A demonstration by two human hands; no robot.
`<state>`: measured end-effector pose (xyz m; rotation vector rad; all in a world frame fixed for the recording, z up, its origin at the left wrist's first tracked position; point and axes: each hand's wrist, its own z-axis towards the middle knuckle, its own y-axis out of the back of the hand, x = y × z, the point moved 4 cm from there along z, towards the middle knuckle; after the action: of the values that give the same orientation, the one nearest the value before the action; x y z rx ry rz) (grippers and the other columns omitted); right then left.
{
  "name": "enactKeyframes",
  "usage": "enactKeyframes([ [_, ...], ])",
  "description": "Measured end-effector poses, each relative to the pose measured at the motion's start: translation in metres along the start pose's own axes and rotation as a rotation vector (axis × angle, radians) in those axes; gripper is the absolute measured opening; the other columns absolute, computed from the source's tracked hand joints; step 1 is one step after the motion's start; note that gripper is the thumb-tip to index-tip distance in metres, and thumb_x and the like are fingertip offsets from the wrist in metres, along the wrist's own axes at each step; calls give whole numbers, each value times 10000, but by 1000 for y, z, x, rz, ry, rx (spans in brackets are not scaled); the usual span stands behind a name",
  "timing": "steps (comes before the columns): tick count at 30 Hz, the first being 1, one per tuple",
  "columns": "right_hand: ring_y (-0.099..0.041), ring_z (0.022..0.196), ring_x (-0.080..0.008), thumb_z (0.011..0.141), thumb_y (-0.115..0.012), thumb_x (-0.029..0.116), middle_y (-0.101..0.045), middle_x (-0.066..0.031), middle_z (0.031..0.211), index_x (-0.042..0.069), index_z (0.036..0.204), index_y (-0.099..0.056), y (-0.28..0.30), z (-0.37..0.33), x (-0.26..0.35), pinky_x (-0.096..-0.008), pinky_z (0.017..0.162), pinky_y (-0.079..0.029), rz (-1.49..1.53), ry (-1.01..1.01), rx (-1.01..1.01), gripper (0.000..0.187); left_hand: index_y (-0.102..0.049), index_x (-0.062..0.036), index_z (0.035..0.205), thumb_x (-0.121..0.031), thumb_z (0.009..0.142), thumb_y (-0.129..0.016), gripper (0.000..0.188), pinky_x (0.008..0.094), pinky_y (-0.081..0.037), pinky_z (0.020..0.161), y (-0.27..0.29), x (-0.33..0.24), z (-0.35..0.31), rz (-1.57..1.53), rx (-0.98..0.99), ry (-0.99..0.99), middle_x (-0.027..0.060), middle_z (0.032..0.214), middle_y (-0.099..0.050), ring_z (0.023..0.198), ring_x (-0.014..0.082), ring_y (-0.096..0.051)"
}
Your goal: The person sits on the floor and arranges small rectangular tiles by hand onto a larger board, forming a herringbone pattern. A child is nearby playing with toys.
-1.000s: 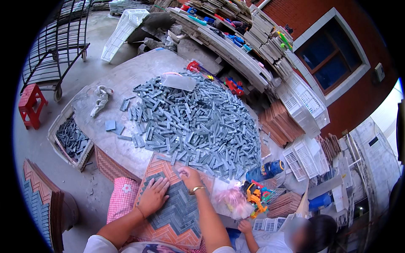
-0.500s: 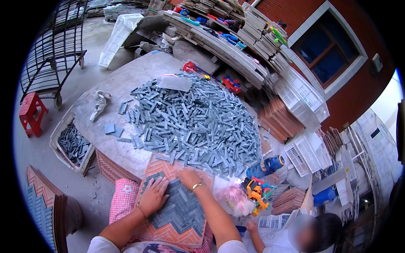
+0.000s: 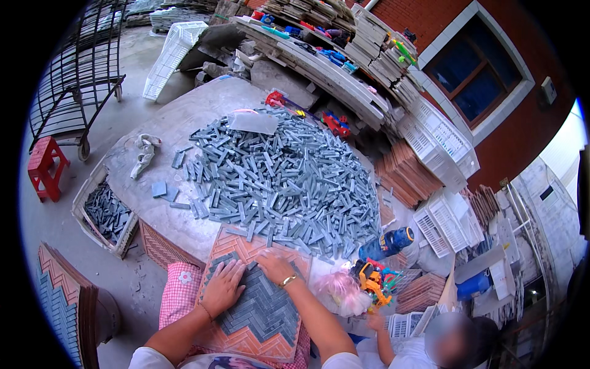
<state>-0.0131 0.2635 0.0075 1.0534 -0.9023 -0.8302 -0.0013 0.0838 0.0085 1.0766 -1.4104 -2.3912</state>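
A framed orange panel point(image 3: 292, 349) lies before me, its recesses partly filled with slate-grey strip tiles point(image 3: 267, 307) in a zigzag herringbone. My left hand point(image 3: 222, 289) rests flat on the grey strips at the panel's left, fingers stretched out. Near the far edge of the laid strips, my right hand point(image 3: 275, 267) touches the panel with its fingers extended and a little apart; no strip shows in it. Just beyond both hands spreads a large heap of loose grey strips point(image 3: 283, 175).
A pink checked cushion point(image 3: 178, 289) sits under the panel's left side. To the right are a dark blue bottle point(image 3: 387, 243), colourful toys point(image 3: 372, 283) and another person point(image 3: 393, 350). A crate of strips point(image 3: 86, 215) and stacked panels point(image 3: 67, 301) stand left.
My right hand has shifted slightly and its fingers have straightened over the panel's far part. My left hand stays put. The other person's hand at right has moved up a little.
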Motion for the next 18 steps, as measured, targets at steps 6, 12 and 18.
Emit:
enactKeyframes([
  [6,-545,975,-310,757,-603,120,-565,-121,1008,49,921,-555,1,6,7,-396,798,-472,108,-149,43,185,-411,-17,1281,-217,775,-614,580,463,-229,1066,2,1,-2,8,18,1,130,1358,-405,1282,279,-346],
  [12,-568,951,-315,780,-564,142,-596,-149,964,55,966,-579,-33,5,-10,-404,795,-470,191,-242,205,206,-402,-6,1286,-205,783,-601,577,452,-232,1070,6,-5,5,26,77,11,152,1344,-414,1276,297,-348],
  [18,-632,807,-314,766,-519,125,-640,-190,847,38,780,-661,-38,39,4,-405,711,-501,67,-353,101,167,-362,-1,1312,-133,753,-606,624,473,-181,1081,3,7,-1,66,111,54,174,1377,-366,1302,330,-303],
])
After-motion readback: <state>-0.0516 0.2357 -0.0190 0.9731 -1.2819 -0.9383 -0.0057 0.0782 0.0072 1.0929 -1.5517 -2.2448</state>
